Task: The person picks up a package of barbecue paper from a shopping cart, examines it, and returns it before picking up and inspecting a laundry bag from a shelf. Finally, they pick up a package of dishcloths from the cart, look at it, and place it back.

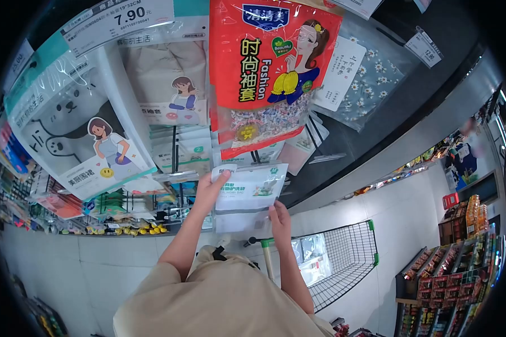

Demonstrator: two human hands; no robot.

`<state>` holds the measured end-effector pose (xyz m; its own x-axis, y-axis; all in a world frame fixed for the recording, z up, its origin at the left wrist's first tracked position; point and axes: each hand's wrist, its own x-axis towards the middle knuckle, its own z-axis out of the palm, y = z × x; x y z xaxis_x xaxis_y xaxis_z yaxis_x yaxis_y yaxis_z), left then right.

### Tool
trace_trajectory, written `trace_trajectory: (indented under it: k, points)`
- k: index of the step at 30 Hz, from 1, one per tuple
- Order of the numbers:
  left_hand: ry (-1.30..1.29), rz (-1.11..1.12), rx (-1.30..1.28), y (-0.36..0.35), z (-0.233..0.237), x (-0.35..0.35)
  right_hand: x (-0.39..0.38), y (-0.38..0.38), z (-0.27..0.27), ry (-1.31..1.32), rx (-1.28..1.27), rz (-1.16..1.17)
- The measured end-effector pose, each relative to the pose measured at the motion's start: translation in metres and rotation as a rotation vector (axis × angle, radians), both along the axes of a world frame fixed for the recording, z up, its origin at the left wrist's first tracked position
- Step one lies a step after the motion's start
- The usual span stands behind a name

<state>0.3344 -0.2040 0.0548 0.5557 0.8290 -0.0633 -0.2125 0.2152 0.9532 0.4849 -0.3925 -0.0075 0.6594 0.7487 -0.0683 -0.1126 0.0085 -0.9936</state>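
Clamping the white packet (248, 194): left hand (208, 194) fingers (224, 176) at top corner; right hand (280, 220) below.

A red bag (270, 62) with a cartoon woman hangs at the top centre. Left of it hang a beige pack (171, 78) and a bear-print pack (78, 135), under a price tag (126, 17) reading 7.90. To the right hangs a blue floral pack (371, 84), near a second tag (427, 50). Below, a black wire cart (351, 247) with green corners stands on the white tiled floor (410, 219), clear packs (312, 255) inside it. Stocked shelves (455, 269) line the far right.
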Motion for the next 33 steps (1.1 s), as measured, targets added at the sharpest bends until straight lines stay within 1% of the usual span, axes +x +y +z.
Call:
trace_trajectory:
  k: [3, 5, 8, 12, 15, 17, 18, 20, 24, 26, 27, 29, 30, 32, 33]
  points:
    - [0.03, -0.021, 0.012, 0.003, 0.002, 0.007, 0.003, 0.005, 0.003, -0.033, 0.036, -0.021]
    - [-0.001, 0.001, 0.085, 0.004, 0.004, 0.013, 0.004, 0.008, 0.006, -0.099, 0.122, -0.047]
    - [-0.032, 0.032, 0.111, 0.005, 0.012, 0.02, 0.007, 0.009, 0.016, -0.102, 0.113, -0.026]
    - [-0.059, 0.05, 0.112, 0.012, 0.008, 0.025, 0.009, 0.012, 0.013, -0.111, 0.078, -0.038]
    - [-0.097, 0.086, 0.103, 0.014, 0.004, 0.026, 0.01, 0.016, 0.003, -0.106, 0.145, -0.058]
    - [-0.117, 0.084, 0.065, 0.014, 0.003, 0.026, 0.01, 0.016, 0.001, -0.201, 0.05, -0.101]
    - [-0.117, 0.082, 0.064, 0.015, 0.0, 0.026, 0.009, 0.017, -0.001, -0.201, 0.049, -0.102]
    - [-0.119, 0.101, 0.086, 0.017, -0.007, 0.027, 0.007, 0.016, -0.004, -0.323, 0.011, -0.129]
    - [-0.071, 0.113, 0.131, 0.02, -0.009, 0.025, 0.005, 0.016, -0.017, -0.319, 0.021, -0.116]
    - [0.041, 0.118, 0.213, 0.022, -0.011, 0.021, 0.008, 0.013, -0.03, -0.437, -0.117, -0.096]
    - [0.04, 0.12, 0.212, 0.023, -0.013, 0.018, 0.007, 0.012, -0.032, -0.439, -0.117, -0.095]
    - [0.201, 0.101, 0.192, 0.025, -0.02, 0.009, 0.006, 0.01, -0.035, -0.424, -0.141, -0.113]
    - [0.2, 0.102, 0.189, 0.025, -0.025, 0.006, 0.006, 0.009, -0.036, -0.425, -0.142, -0.111]
    - [0.086, 0.115, 0.226, 0.024, -0.035, 0.0, 0.005, 0.005, -0.039, -0.399, -0.147, -0.113]
    - [0.086, 0.118, 0.224, 0.022, -0.038, -0.002, 0.003, 0.002, -0.039, -0.4, -0.148, -0.11]
